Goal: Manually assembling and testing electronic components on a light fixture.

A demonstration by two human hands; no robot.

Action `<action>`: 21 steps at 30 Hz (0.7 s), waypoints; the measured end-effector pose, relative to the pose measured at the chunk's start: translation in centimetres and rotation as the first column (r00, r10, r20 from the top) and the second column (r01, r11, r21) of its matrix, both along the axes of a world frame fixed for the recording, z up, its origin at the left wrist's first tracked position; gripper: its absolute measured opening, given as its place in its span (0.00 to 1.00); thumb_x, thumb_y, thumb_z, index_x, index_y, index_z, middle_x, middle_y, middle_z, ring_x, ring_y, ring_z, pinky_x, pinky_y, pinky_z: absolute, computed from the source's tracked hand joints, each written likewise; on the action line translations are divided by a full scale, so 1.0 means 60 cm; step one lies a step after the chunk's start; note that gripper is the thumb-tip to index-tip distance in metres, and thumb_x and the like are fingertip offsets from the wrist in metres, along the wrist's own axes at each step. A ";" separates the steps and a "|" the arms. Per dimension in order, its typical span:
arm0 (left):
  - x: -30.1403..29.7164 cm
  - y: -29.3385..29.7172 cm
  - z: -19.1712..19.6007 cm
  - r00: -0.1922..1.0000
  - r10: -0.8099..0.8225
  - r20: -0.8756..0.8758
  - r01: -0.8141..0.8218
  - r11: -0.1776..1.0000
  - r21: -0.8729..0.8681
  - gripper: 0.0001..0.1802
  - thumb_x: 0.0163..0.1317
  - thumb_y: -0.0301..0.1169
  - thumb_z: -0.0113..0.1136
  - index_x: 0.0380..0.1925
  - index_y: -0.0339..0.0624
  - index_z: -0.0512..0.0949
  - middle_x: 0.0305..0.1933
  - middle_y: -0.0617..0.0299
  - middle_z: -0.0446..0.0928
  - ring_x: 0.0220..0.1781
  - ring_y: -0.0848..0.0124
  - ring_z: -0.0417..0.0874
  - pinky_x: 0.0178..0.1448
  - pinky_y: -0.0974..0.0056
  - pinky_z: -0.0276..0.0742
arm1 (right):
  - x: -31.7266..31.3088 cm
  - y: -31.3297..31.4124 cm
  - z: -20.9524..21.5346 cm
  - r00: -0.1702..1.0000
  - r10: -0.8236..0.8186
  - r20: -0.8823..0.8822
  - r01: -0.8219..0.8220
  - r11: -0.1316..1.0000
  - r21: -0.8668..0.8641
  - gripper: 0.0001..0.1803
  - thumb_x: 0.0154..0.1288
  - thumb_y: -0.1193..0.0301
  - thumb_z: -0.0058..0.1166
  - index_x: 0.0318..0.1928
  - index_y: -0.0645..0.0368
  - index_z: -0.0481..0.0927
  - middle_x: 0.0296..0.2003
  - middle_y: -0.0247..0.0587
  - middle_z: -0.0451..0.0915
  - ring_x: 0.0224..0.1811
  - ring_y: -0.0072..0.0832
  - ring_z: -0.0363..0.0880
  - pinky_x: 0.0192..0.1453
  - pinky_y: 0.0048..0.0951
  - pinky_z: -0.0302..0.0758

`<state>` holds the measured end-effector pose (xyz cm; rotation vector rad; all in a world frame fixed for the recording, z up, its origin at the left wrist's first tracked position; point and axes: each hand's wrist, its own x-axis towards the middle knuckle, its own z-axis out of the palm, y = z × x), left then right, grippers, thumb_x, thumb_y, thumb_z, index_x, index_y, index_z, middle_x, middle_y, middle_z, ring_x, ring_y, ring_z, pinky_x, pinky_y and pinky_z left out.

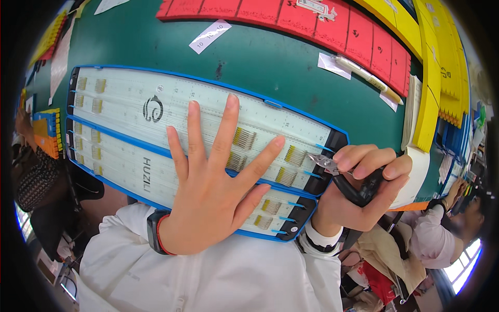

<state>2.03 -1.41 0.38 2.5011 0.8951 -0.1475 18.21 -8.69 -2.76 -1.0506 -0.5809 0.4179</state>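
Observation:
A long, shallow case [122,115] with blue edges and pale panels lies across the table in two halves. Clusters of small gold and silver pin-like pieces [244,138] sit near both ends, with fine lines stretched between them. My left hand [205,200] is spread over the case, its fingers wide apart and holding nothing. At the case's right end, my right hand [374,179] is wrapped round black-handled pliers [347,188]. Their metal jaws point left, close to a cluster of the pieces; whether they touch it I cannot tell.
A red ruled foam strip [332,31] and yellow foam strips [431,78] border the green table [135,41] at the back and right. A pen [364,73] lies by white paper slips [210,35]. A co-worker [442,229] sits at the right; another person's arm [26,125] shows far left.

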 end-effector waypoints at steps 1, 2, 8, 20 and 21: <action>0.000 0.000 0.000 1.000 -0.003 -0.002 0.003 1.000 0.000 0.30 0.57 0.37 0.58 0.62 0.65 0.70 0.74 0.37 0.39 0.72 0.29 0.36 0.63 0.24 0.31 | 0.000 -0.001 0.001 1.000 -0.004 -0.007 0.004 1.000 -0.008 0.14 0.76 0.59 0.24 0.36 0.53 0.57 0.22 0.40 0.66 0.21 0.33 0.72 0.29 0.33 0.75; 0.000 0.001 0.001 1.000 -0.007 -0.003 0.007 1.000 -0.001 0.30 0.57 0.37 0.58 0.62 0.65 0.70 0.74 0.37 0.39 0.72 0.29 0.36 0.63 0.24 0.31 | 0.000 -0.001 0.001 1.000 -0.007 -0.015 0.007 1.000 -0.017 0.15 0.76 0.58 0.24 0.35 0.53 0.57 0.22 0.41 0.66 0.21 0.32 0.72 0.29 0.34 0.75; -0.001 0.002 0.001 1.000 -0.008 0.003 0.008 1.000 -0.006 0.30 0.56 0.36 0.58 0.63 0.65 0.69 0.74 0.37 0.40 0.72 0.30 0.37 0.64 0.25 0.32 | -0.001 -0.001 0.004 1.000 -0.013 -0.014 0.012 0.999 -0.045 0.16 0.76 0.58 0.24 0.34 0.53 0.57 0.21 0.41 0.66 0.21 0.33 0.72 0.30 0.33 0.75; -0.003 0.003 -0.001 1.000 -0.015 0.001 0.015 1.000 0.005 0.30 0.56 0.35 0.58 0.62 0.64 0.69 0.74 0.38 0.40 0.72 0.31 0.37 0.64 0.25 0.33 | -0.003 0.000 0.006 1.000 -0.020 -0.018 0.019 0.997 -0.069 0.16 0.76 0.58 0.25 0.33 0.54 0.56 0.20 0.41 0.66 0.21 0.33 0.71 0.30 0.35 0.74; -0.003 0.003 -0.001 1.000 -0.016 0.000 0.016 1.000 0.006 0.30 0.56 0.35 0.58 0.62 0.64 0.69 0.74 0.38 0.40 0.72 0.31 0.37 0.64 0.25 0.33 | -0.003 0.000 0.006 1.000 -0.021 -0.019 0.020 0.997 -0.068 0.16 0.76 0.58 0.25 0.33 0.54 0.56 0.20 0.41 0.66 0.21 0.33 0.71 0.30 0.35 0.74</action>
